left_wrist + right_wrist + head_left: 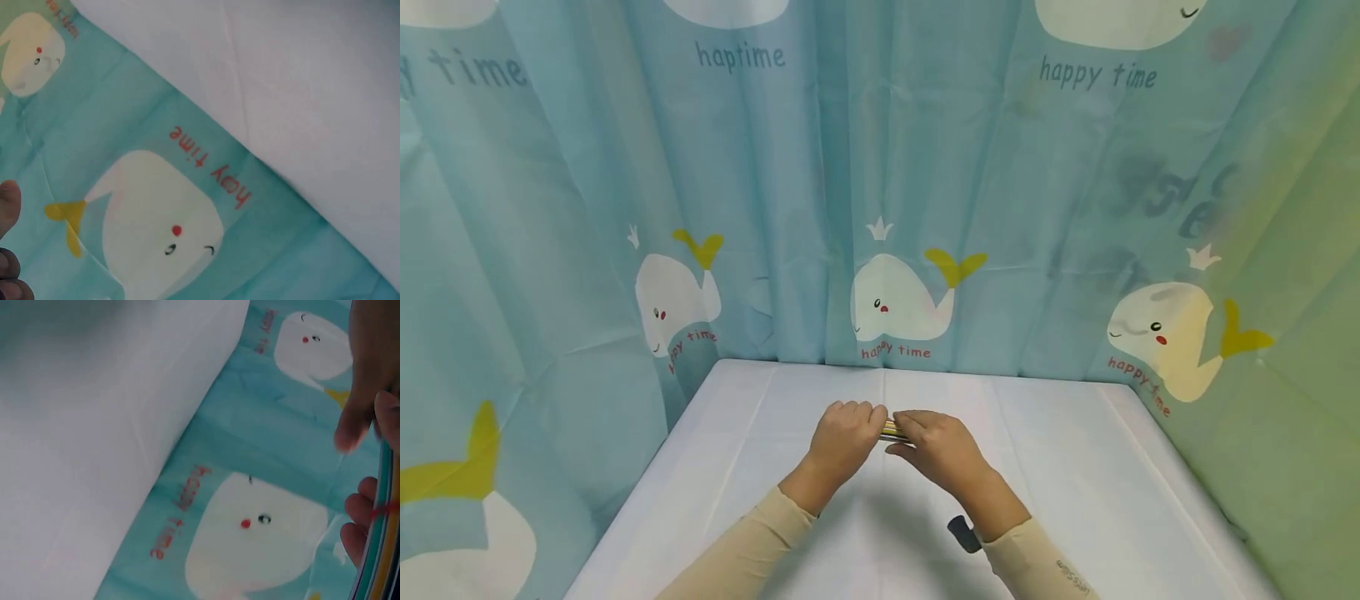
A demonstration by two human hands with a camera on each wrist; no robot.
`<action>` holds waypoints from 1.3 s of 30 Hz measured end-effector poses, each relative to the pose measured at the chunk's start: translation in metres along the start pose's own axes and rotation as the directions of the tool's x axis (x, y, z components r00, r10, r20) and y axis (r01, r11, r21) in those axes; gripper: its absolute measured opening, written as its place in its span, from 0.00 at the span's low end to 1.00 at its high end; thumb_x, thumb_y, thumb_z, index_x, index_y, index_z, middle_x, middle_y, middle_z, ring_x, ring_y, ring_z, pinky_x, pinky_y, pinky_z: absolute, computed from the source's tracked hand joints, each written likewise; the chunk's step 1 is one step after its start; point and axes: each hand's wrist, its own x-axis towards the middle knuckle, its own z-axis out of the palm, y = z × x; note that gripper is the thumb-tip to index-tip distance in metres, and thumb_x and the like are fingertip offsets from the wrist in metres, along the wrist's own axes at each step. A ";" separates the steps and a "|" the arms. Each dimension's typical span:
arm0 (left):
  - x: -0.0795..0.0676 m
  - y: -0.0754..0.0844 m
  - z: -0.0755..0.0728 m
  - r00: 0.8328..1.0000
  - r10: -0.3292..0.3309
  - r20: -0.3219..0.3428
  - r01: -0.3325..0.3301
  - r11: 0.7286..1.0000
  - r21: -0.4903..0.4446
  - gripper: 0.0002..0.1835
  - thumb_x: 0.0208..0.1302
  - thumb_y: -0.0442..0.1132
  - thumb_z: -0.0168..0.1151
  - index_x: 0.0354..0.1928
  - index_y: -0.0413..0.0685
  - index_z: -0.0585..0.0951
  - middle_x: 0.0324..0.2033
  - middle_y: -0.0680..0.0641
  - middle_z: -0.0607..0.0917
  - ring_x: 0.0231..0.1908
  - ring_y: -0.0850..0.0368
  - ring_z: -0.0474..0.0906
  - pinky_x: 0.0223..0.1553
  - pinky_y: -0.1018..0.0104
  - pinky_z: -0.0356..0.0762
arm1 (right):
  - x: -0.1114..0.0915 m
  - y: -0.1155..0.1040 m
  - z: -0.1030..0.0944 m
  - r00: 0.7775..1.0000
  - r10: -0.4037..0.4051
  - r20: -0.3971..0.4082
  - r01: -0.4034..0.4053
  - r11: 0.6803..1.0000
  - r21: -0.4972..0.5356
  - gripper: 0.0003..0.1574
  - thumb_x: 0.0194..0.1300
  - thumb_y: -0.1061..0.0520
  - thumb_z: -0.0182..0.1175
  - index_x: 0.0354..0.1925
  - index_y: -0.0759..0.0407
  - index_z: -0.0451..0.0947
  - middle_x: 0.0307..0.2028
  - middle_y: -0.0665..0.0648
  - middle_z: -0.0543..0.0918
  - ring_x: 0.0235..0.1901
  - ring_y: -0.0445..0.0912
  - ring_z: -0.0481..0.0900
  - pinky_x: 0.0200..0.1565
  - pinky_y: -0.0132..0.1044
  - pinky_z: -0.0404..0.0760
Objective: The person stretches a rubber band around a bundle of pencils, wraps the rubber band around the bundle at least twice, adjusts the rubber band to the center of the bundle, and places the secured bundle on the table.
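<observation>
Over the far middle of the table, my left hand (pixel 846 437) and right hand (pixel 942 446) meet on a bundle of thin, pencil-like coloured sticks (pixel 891 431). The left hand grips one end, its fingers curled into a fist. My right hand holds the other end, fingers above and thumb below. The right wrist view shows the bundle's teal, orange and dark stripes (pixel 382 550), with a red band (pixel 385 509) across them. Fingers (pixel 357 509) lie alongside the bundle there. At the edge of the left wrist view only a few fingertips (pixel 9 203) show.
A white-covered table (pixel 1075 467) extends beneath both arms. Behind it hangs a blue curtain (pixel 790 200) printed with whales, continuing along the left side; a greenish stretch hangs at the right. Beside the right cuff is a small dark piece (pixel 962 534), partly hidden by the sleeve.
</observation>
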 end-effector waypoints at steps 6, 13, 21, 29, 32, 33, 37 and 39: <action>-0.006 -0.014 0.000 0.987 -0.039 0.154 0.037 0.999 0.015 0.04 0.55 0.33 0.56 0.25 0.46 0.73 0.14 0.49 0.71 0.13 0.58 0.66 0.14 0.68 0.57 | -0.018 0.026 -0.017 0.999 -0.006 -0.038 0.005 0.999 -0.034 0.25 0.40 0.48 0.71 0.36 0.59 0.78 0.33 0.50 0.82 0.32 0.41 0.80 0.34 0.33 0.76; -0.009 -0.013 -0.001 0.991 0.006 0.135 -0.003 1.000 -0.026 0.12 0.61 0.30 0.39 0.23 0.46 0.70 0.12 0.51 0.66 0.10 0.61 0.59 0.12 0.69 0.55 | -0.019 0.029 -0.024 0.998 -0.055 0.012 0.056 0.992 -0.113 0.16 0.40 0.56 0.71 0.30 0.58 0.77 0.27 0.49 0.79 0.29 0.43 0.77 0.40 0.38 0.74; 0.006 0.008 -0.006 0.995 0.063 0.074 -0.062 0.998 -0.021 0.10 0.58 0.33 0.48 0.20 0.49 0.69 0.10 0.54 0.59 0.09 0.63 0.53 0.12 0.71 0.48 | 0.004 0.003 -0.014 0.998 -0.062 -0.005 0.061 0.995 -0.083 0.16 0.41 0.49 0.71 0.20 0.53 0.72 0.16 0.42 0.71 0.16 0.37 0.67 0.23 0.28 0.67; 0.013 0.000 -0.012 0.995 0.094 -0.029 -0.093 0.996 0.005 0.16 0.60 0.28 0.36 0.19 0.49 0.70 0.11 0.53 0.60 0.10 0.61 0.54 0.14 0.72 0.46 | 0.001 -0.002 -0.016 1.000 0.020 0.017 -0.020 1.000 -0.020 0.17 0.44 0.50 0.69 0.29 0.55 0.74 0.22 0.41 0.73 0.20 0.35 0.69 0.23 0.24 0.69; 0.009 -0.006 -0.011 0.998 0.069 0.003 -0.069 0.998 0.006 0.16 0.61 0.28 0.35 0.22 0.47 0.71 0.12 0.52 0.65 0.11 0.59 0.60 0.15 0.70 0.48 | -0.004 0.002 -0.020 0.999 0.035 -0.002 -0.035 0.999 -0.041 0.24 0.42 0.51 0.70 0.38 0.59 0.77 0.30 0.45 0.79 0.27 0.37 0.76 0.28 0.28 0.74; 0.008 -0.007 -0.011 0.998 0.057 0.017 -0.058 0.998 0.007 0.15 0.61 0.29 0.35 0.23 0.47 0.71 0.13 0.51 0.66 0.11 0.58 0.61 0.15 0.70 0.49 | -0.005 0.003 -0.021 0.999 0.039 -0.004 -0.039 0.998 -0.054 0.24 0.41 0.52 0.70 0.39 0.59 0.77 0.31 0.46 0.80 0.28 0.38 0.77 0.29 0.29 0.75; 0.004 -0.009 -0.009 0.995 0.036 0.093 -0.037 0.999 0.007 0.09 0.60 0.32 0.43 0.25 0.46 0.71 0.15 0.51 0.67 0.13 0.58 0.63 0.16 0.69 0.52 | -0.010 0.009 -0.025 0.999 0.035 0.013 -0.034 0.994 -0.105 0.18 0.42 0.55 0.70 0.33 0.58 0.76 0.27 0.46 0.80 0.23 0.38 0.76 0.25 0.30 0.74; 0.003 -0.009 -0.009 0.992 0.029 0.127 -0.030 1.000 0.006 0.05 0.57 0.32 0.50 0.26 0.46 0.72 0.15 0.51 0.68 0.13 0.58 0.63 0.16 0.69 0.53 | -0.012 0.011 -0.026 1.000 0.022 0.019 -0.019 0.992 -0.122 0.16 0.43 0.56 0.70 0.32 0.58 0.76 0.27 0.47 0.80 0.24 0.39 0.76 0.26 0.30 0.74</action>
